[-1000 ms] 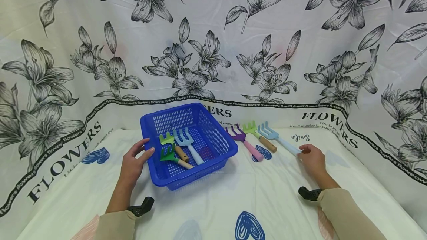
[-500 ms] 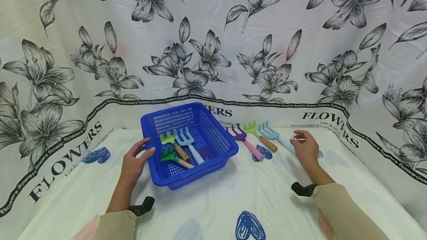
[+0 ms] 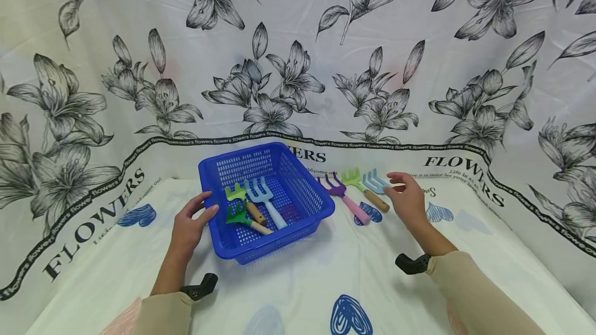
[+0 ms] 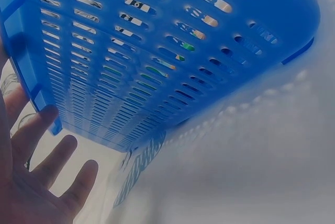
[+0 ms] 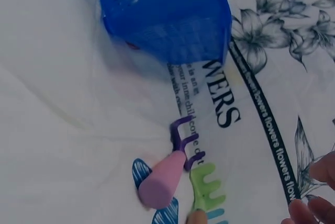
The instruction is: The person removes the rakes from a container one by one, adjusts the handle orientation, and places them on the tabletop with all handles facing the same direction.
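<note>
A blue perforated plastic basket (image 3: 274, 234) sits left of centre, holding a light blue hand rake (image 3: 265, 200), a light green one (image 3: 249, 204) and a dark green one (image 3: 247, 219). My left hand (image 3: 187, 229) touches its left rim; the fingers (image 4: 78, 185) look straight and spread in the left wrist view. On the cloth to the right lie a purple rake with a pink handle (image 3: 356, 208), a light green rake with a wooden handle (image 3: 376, 200) and a light blue rake (image 3: 374, 181). My right hand (image 3: 406, 199) hovers over that blue rake, hiding its handle, with nothing visibly gripped.
A white cloth (image 3: 298, 293) with heart prints covers the surface. Behind it and at both sides stands a flower-printed curtain (image 3: 288, 9), close to the rake heads and the basket's far side.
My right hand has moved left and farther away, from the end of the light blue rake's handle towards its head. The left hand and the basket have stayed in place.
</note>
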A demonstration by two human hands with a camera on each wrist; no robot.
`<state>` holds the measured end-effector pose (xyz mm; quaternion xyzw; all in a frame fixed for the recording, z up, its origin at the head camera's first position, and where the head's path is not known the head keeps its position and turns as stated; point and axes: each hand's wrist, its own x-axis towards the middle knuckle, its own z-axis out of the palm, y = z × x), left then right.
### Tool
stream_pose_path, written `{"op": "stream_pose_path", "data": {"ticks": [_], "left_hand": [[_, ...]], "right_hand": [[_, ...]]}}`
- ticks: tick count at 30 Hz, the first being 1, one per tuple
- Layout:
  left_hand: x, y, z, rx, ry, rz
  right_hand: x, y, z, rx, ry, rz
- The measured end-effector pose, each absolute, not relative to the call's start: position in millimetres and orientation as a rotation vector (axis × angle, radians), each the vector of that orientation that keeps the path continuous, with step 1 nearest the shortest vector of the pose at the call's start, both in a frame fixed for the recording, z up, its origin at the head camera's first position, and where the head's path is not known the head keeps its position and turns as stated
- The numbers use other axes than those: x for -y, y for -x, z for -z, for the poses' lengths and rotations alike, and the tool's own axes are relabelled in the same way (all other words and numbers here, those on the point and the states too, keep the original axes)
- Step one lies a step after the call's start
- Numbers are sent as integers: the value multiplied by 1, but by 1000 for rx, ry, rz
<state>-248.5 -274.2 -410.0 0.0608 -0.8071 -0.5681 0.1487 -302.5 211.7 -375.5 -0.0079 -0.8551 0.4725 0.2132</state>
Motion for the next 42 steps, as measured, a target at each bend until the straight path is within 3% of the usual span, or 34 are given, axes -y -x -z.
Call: {"op": "stream_pose_path", "data": {"ticks": [26, 36, 42], "left_hand": [[274, 248, 410, 2333, -186, 1630], [274, 248, 409, 2332, -185, 1619], [273, 248, 409, 2328, -177, 1627]], "right_hand": [[-112, 289, 346, 2426, -365, -1422], [-77, 283, 351, 2394, -702, -1404], [-60, 278, 350, 2548, -692, -1425]]}}
